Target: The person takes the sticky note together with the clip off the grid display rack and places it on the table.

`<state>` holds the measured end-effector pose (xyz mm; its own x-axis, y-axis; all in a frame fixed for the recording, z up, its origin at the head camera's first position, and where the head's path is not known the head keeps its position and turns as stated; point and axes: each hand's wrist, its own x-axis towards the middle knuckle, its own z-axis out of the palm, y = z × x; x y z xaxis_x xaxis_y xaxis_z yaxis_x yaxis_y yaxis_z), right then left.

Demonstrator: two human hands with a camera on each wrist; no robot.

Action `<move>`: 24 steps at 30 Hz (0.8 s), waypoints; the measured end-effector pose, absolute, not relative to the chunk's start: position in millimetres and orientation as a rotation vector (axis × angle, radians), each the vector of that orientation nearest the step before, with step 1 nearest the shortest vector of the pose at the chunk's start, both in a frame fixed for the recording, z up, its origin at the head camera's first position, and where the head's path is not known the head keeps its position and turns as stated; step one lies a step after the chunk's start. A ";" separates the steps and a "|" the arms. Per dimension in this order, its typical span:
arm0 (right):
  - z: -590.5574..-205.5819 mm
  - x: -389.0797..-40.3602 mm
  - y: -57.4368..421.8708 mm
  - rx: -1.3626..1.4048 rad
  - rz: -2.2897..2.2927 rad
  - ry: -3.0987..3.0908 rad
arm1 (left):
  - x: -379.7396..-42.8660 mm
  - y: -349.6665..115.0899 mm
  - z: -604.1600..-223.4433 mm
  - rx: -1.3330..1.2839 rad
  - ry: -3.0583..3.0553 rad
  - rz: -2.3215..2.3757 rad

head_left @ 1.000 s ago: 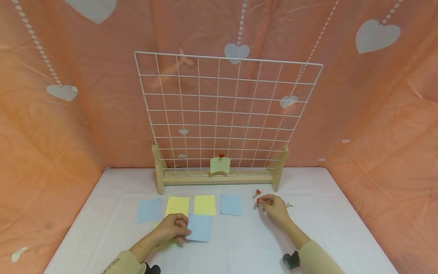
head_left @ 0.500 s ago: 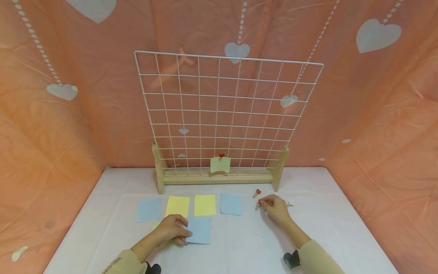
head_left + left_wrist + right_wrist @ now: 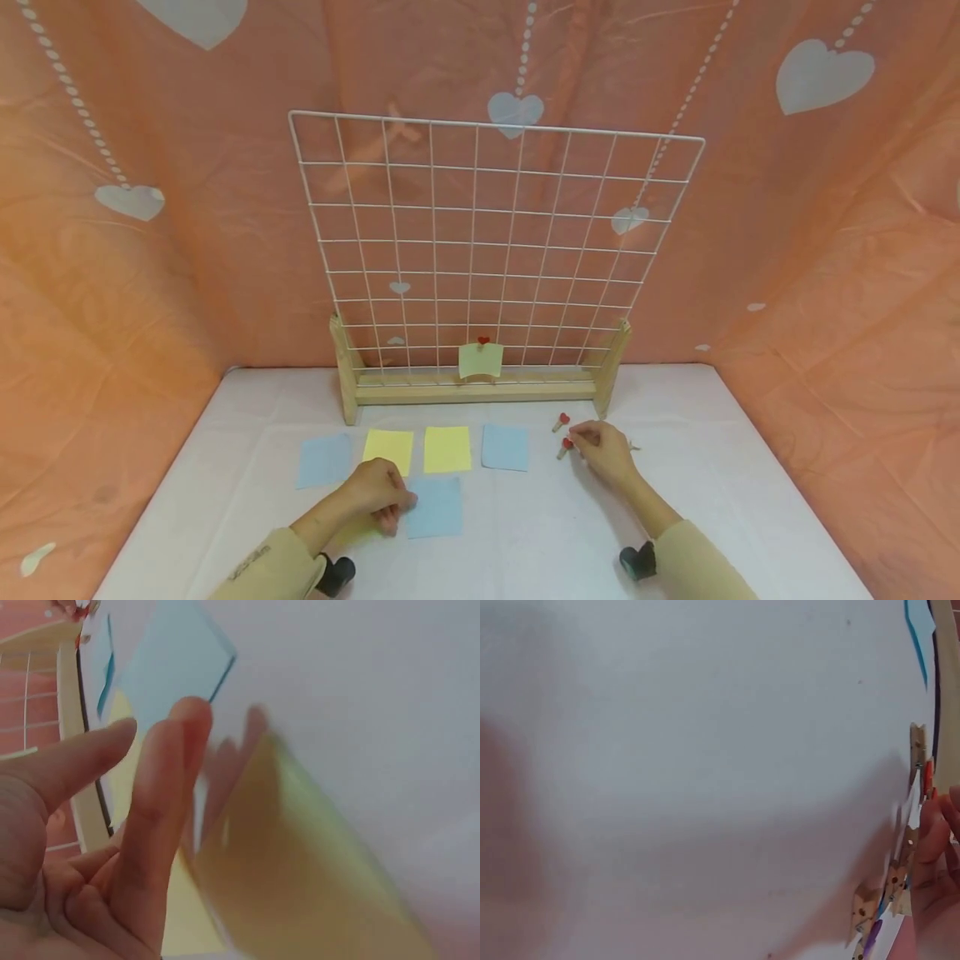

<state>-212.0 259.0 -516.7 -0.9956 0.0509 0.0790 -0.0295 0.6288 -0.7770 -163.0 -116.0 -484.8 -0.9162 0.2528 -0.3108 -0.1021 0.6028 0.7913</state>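
My left hand (image 3: 378, 492) is over the table beside a blue sticky note (image 3: 437, 507), its fingertips at the note's left edge. In the left wrist view, its thumb and fingers stand apart with nothing between them. A yellow-green note (image 3: 300, 855) lies under that hand. My right hand (image 3: 606, 452) hovers with its fingertips just right of a small wooden clothespin (image 3: 564, 450) bearing a red heart. A second red-heart clothespin (image 3: 560, 422) lies a little farther back. More clothespins (image 3: 866, 907), one with a purple piece, show near the right hand in the right wrist view.
A white wire grid (image 3: 472, 225) stands in a wooden base (image 3: 472, 393) at the table's back. A pale green note (image 3: 480, 361) is clipped low on it by a red-heart clothespin. Yellow notes (image 3: 447, 450) and blue notes (image 3: 505, 447) lie in a row before it.
My left hand has lifted slightly off the blue note, which now lies flat. My right fingertips have drawn back from the nearer red-heart clothespin, leaving it on the table.
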 end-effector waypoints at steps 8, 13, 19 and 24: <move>-503.0 -216.5 251.5 -0.080 1.382 -2.727 | -186.2 -110.1 -476.2 0.050 2.377 1.328; -495.0 -225.0 241.1 -0.086 1.442 -2.686 | -203.3 -99.1 -476.7 -0.062 2.407 1.459; -485.3 -237.0 223.8 -0.026 1.491 -2.625 | -222.6 -89.0 -478.9 -0.143 2.433 1.685; -479.8 -247.1 211.4 0.054 1.509 -2.562 | -233.7 -83.3 -480.8 -0.206 2.470 1.823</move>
<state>-247.1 211.4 -479.8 -0.9853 0.0536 0.1623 -0.1159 0.4881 -0.8650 -233.7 -83.3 -480.8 -0.9889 -0.0688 -0.1315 -0.1459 0.2898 0.9459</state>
